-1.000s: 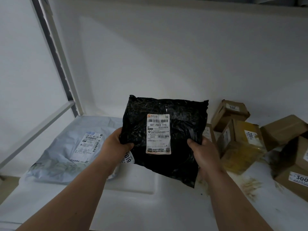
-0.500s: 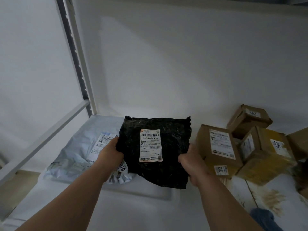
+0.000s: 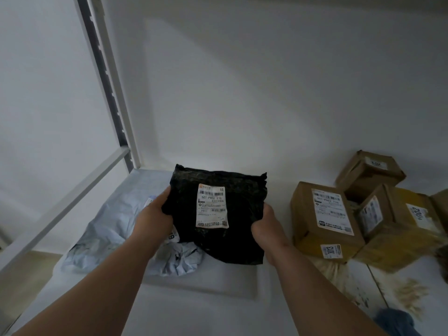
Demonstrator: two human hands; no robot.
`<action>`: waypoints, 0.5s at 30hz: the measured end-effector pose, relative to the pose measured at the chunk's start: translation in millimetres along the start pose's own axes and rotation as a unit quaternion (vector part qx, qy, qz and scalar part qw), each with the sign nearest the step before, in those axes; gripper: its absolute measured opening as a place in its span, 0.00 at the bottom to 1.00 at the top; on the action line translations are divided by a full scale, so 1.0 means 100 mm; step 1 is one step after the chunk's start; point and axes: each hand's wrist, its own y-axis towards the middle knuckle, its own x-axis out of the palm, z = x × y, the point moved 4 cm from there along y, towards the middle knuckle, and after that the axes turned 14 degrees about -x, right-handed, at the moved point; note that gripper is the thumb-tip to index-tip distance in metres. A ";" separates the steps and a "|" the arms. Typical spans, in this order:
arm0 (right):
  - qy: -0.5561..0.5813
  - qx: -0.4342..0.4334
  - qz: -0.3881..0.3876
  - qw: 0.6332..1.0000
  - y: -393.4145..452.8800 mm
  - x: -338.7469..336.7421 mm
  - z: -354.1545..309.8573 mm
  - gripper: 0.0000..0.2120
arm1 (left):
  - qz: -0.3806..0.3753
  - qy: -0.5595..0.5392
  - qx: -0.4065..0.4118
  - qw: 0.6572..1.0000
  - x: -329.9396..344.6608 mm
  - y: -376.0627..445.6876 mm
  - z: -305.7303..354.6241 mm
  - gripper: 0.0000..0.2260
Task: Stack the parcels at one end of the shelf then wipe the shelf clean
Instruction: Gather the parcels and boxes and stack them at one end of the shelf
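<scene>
Both hands hold black bag (image 3: 232, 190) over left end of shelf (image 3: 198, 311), above grey bag (image 3: 109, 229). Left hand (image 3: 151, 215) grips left edge, fingers curled round it. Right hand (image 3: 265, 226) grips right edge, fingers curled round it. Brown boxes (image 3: 324, 219) at right. Blue cloth (image 3: 395, 323) near front.

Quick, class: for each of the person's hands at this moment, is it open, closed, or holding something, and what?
Left hand: grips the left edge of the black plastic parcel.
Right hand: grips the same parcel's right edge.
</scene>
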 end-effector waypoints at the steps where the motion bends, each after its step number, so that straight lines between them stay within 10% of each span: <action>1: 0.000 -0.011 0.012 1.000 0.05 0.00 -0.03 0.24 | 0.016 0.001 0.007 1.000 -0.02 0.05 0.04 0.29; 5: -0.035 -0.030 0.043 0.998 0.19 -0.02 -0.10 0.34 | 0.015 0.020 -0.030 0.999 -0.01 0.22 0.12 0.31; 8: -0.128 -0.006 0.003 0.992 0.21 0.08 -0.03 0.42 | 0.033 0.239 -0.021 0.970 0.02 0.19 0.19 0.37; 15: -0.436 -0.043 -0.190 0.879 0.10 0.49 0.14 0.37 | -0.042 0.422 0.108 0.899 0.50 0.02 0.16 0.31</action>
